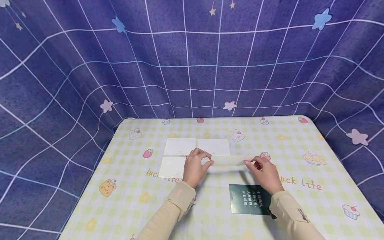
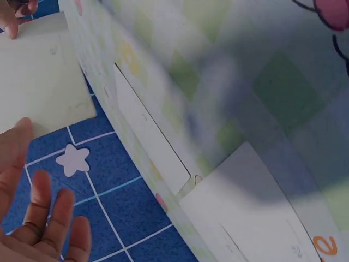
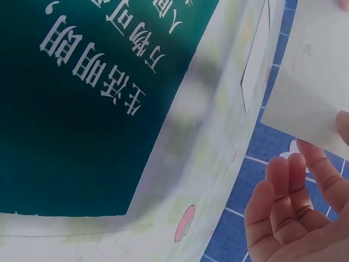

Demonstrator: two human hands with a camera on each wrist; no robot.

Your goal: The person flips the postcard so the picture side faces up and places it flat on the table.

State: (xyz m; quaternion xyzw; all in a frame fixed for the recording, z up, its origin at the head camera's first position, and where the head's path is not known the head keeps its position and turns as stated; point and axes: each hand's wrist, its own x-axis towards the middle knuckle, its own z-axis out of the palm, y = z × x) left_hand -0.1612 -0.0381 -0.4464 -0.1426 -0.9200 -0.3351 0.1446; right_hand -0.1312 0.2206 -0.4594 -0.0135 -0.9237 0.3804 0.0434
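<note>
A white card (image 1: 227,160) is held up off the table between both hands. My left hand (image 1: 195,167) pinches its left end between thumb and fingers, and my right hand (image 1: 264,172) pinches the right end. The left wrist view shows the card (image 2: 41,76) with the thumb against its edge and the other fingers loosely bent. In the right wrist view the card (image 3: 313,76) is likewise pinched. Below the right hand lies a dark green card (image 1: 248,199) with white Chinese characters, partly hidden by the right sleeve.
Three white cards lie flat at mid-table: one at back left (image 1: 180,146), one beside it (image 1: 213,146), and one in front (image 1: 171,167), partly covered by the left hand. The patterned tablecloth (image 1: 120,213) meets a blue grid curtain (image 1: 198,73) behind.
</note>
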